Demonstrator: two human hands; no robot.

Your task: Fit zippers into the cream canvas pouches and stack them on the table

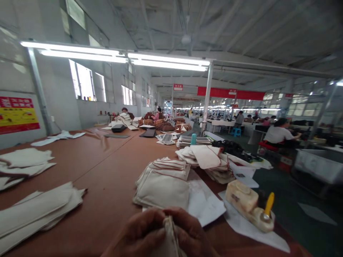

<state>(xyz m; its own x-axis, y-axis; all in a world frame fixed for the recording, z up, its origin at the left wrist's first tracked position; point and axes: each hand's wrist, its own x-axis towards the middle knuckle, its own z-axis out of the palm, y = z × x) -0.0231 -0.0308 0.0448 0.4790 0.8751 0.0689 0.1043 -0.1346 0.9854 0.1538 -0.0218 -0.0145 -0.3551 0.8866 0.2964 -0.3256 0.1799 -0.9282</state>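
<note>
Cloth piece at bottom centre of frame, bunched upright between both hands, just above the near edge of the brown table. Left hand curled tight on its left side, right hand clenched on its right; fingers pinch the fabric. Just beyond: stack of cream fabric pieces. Right of it, a glue pot with a yellow-handled brush on white paper.

No text legible: red-and-yellow wall poster at far left, red hanging banner and small red signs far back, all with lettering too blurred to read.
</note>
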